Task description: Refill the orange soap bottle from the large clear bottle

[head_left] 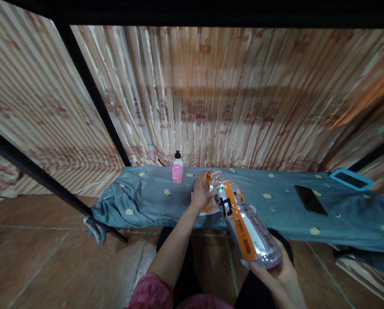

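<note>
A large clear plastic bottle [243,219] with an orange and white label is tilted in front of me, its neck up and to the left, its base toward me. My right hand [280,279] is wrapped around the base. At the neck end, my left hand [201,192] is closed, its fingers against the bottle's top. A small orange piece [208,178] shows by those fingers; whether it is a cap I cannot tell. Under the bottle, partly hidden, a white and orange flat item [209,209] lies on the grey cloth.
The grey patterned cloth [266,206] covers a narrow bench. On it are a pink-labelled bottle with a black top [177,169], a dark phone [310,200] and a blue-framed tablet [352,179]. A black metal frame [92,90] and striped curtain [205,94] surround it.
</note>
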Action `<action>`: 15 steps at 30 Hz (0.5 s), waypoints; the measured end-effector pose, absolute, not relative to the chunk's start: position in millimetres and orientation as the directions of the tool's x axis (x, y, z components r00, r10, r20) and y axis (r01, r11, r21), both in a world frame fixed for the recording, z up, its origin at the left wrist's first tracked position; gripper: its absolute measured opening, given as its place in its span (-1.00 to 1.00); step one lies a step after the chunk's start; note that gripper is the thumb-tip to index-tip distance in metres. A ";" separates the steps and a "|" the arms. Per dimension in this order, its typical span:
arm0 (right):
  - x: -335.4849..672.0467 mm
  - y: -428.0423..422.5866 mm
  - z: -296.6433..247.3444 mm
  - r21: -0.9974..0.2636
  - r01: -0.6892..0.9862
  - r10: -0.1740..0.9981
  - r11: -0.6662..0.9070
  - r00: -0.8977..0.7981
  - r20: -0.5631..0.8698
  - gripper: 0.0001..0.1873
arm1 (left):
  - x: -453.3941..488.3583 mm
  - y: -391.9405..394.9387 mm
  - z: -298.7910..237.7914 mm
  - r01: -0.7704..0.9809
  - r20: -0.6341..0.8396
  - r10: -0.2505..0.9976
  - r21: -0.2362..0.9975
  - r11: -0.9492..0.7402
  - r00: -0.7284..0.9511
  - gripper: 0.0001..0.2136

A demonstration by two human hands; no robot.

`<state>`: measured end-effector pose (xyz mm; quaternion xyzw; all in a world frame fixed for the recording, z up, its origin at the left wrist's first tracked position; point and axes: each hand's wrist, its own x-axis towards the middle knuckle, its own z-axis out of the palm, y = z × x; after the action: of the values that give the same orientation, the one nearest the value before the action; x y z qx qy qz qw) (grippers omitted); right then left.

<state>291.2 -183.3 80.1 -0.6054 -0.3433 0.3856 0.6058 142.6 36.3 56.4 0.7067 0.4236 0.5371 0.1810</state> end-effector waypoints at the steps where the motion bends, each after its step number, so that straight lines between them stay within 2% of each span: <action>1: 290.9 -183.2 80.7 -0.998 -0.053 0.884 -0.031 0.465 -0.052 -0.20 | 142.8 36.6 56.0 0.405 0.605 0.794 0.711 -0.575 0.064 -0.83; 15: 290.5 -182.4 81.1 -0.998 -0.055 0.878 -0.021 0.477 -0.044 -0.20 | 144.2 39.8 51.4 0.372 0.645 0.763 0.698 -0.612 0.043 -0.81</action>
<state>290.5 -182.4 81.1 -0.6041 -0.3406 0.3812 0.6113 144.2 39.8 51.4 0.7008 0.4049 0.5610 0.1739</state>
